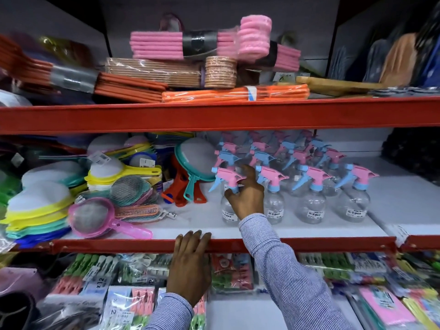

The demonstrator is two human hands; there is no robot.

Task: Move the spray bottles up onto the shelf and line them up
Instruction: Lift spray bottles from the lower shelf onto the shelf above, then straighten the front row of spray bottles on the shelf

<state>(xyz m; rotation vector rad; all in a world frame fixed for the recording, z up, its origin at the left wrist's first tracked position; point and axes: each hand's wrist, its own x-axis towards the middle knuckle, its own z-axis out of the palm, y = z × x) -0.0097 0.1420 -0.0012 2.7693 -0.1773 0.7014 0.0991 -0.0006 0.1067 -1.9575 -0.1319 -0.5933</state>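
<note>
The right hand (246, 196) has its grip closed round the neck of the leftmost front spray bottle (229, 186), which stands on the middle shelf (204, 225) at the left end of a front row of clear bottles (312, 201) with pink and blue triggers; more rows stand behind. Just left lie red and teal strainers (190, 182), and a pink strainer (95, 217) near the shelf edge. The left hand (190, 265) lies flat, fingers hooked over the red shelf lip (309, 244), holding nothing. Packets of clothes pegs (100, 272) fill the shelf below.
</note>
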